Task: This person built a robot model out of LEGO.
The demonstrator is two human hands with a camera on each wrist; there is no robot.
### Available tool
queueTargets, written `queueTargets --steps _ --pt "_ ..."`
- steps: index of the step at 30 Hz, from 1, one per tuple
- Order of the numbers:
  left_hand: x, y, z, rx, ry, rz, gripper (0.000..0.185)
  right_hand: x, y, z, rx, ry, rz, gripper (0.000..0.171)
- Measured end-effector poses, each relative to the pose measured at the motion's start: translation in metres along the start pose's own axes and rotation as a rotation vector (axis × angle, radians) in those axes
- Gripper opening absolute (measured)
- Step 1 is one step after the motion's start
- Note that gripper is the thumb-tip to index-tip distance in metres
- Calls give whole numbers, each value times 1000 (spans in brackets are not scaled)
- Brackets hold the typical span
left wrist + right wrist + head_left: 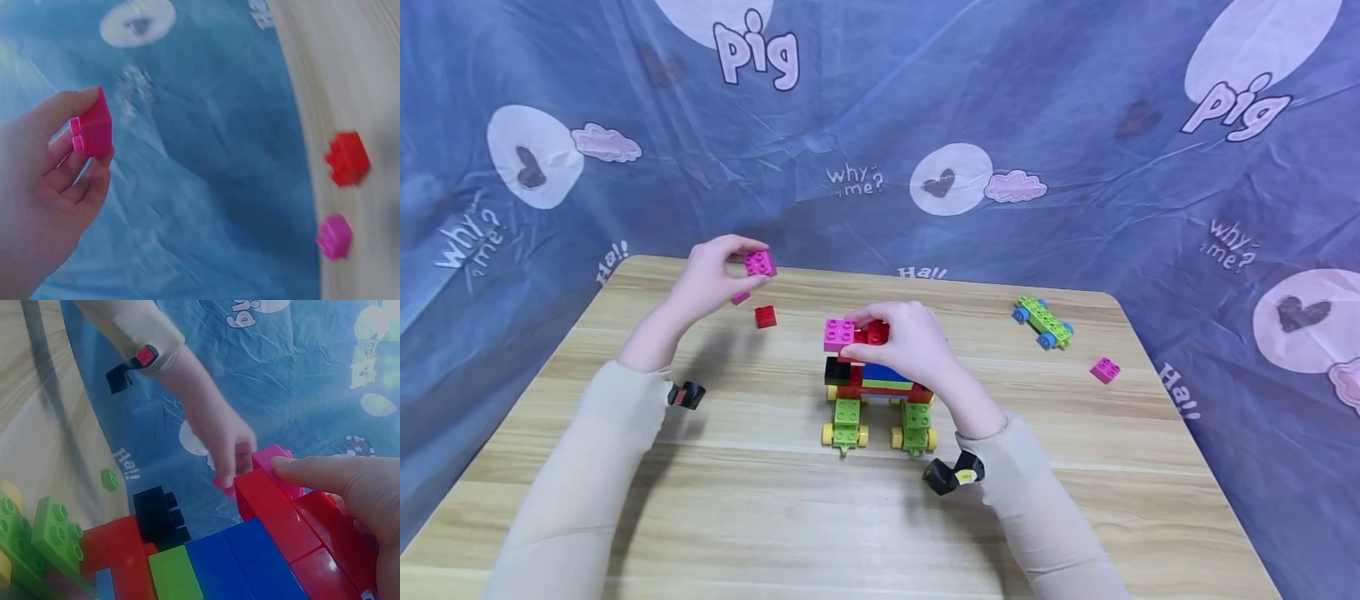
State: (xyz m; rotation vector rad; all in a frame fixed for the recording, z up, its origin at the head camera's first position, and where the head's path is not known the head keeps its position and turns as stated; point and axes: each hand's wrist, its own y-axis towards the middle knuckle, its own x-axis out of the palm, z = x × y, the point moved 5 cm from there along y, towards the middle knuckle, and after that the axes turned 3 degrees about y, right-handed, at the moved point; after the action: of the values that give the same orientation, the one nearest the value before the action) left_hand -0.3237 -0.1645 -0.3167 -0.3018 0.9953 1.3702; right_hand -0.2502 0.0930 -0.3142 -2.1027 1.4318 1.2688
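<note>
My left hand (pixel 706 273) is raised over the far left of the table, pinching a pink brick (pixel 761 263) between thumb and fingers; its studs show in the head view. Toy bricks form a build at the table's middle, with blue bricks (pixel 886 372), a black brick (pixel 155 512) and green wheeled bases (pixel 847 412). Along its top run red bricks (pixel 272 512), with another pink brick (pixel 838 335) at their left end. My right hand (pixel 913 342) grips these red bricks from the right, one digit touching the pink brick in the right wrist view. The palm hides part of the build.
Behind the build, to the left, lie a loose red brick (pixel 765 317) and a small pink brick (pixel 335 237). At the right are a green wheeled base (pixel 1043 322) with blue wheels and a pink brick (pixel 1105 370). A blue printed cloth (pixel 865 233) hangs behind the table.
</note>
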Motion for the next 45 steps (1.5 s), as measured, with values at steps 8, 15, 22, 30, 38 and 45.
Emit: queueTargets --steps 8,15,22,30,38,45 --pt "7 -15 48 162 -50 -54 41 0 1 0 -3 -2 3 41" --pt "10 -31 75 271 -104 -17 42 -1 1 -1 -12 -8 5 42" --pt "17 -44 85 298 -140 -42 45 0 1 -1 -26 -2 7 41" --pt "25 -51 87 267 -182 -71 46 1 1 1 -42 6 16 42" --pt "30 -55 88 272 -178 -61 45 0 1 1 -41 0 18 41" --pt "34 -57 90 268 -204 -88 45 1 1 1 -23 10 11 42"
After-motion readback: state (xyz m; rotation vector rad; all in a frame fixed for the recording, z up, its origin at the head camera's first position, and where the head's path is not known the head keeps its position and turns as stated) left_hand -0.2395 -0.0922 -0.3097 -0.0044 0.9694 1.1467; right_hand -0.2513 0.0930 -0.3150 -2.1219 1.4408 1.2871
